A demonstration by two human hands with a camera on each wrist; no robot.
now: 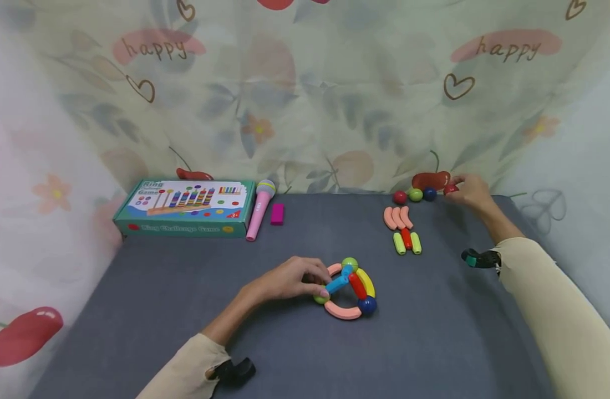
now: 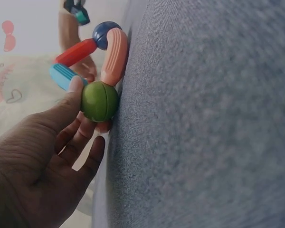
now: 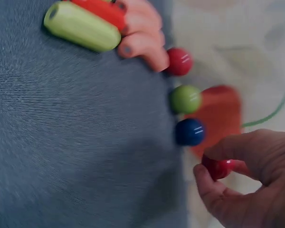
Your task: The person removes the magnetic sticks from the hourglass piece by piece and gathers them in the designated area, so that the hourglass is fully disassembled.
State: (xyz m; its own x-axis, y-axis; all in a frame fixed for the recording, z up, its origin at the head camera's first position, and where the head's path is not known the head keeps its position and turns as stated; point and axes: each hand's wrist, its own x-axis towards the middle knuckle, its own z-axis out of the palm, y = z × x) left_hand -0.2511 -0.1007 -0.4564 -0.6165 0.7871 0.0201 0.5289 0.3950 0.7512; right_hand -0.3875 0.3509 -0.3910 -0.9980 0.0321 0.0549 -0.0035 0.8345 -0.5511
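Note:
My left hand (image 1: 296, 277) holds a toy stick-and-ball frame at its left corner, where a blue stick (image 1: 337, 284) meets a green ball (image 2: 99, 101). The thumb lies by that joint; some fingers are partly hidden behind it. The frame also has curved pink sticks (image 1: 342, 311), a yellow curved stick (image 1: 367, 282), a red stick (image 1: 357, 286), a dark blue ball (image 1: 367, 305) and another green ball (image 1: 350, 264). At the back right, my right hand (image 1: 471, 193) pinches a red ball (image 3: 216, 167) between thumb and fingers, beside a loose blue ball (image 3: 189, 132).
A loose green ball (image 1: 415, 194) and red ball (image 1: 400, 197) line the table's back edge. Before them lie pink curved sticks (image 1: 397, 218), a short red stick (image 1: 407, 239) and light green sticks (image 1: 399, 244). Back left are a game box (image 1: 185, 228), pink microphone (image 1: 258, 213) and magenta block (image 1: 277, 214).

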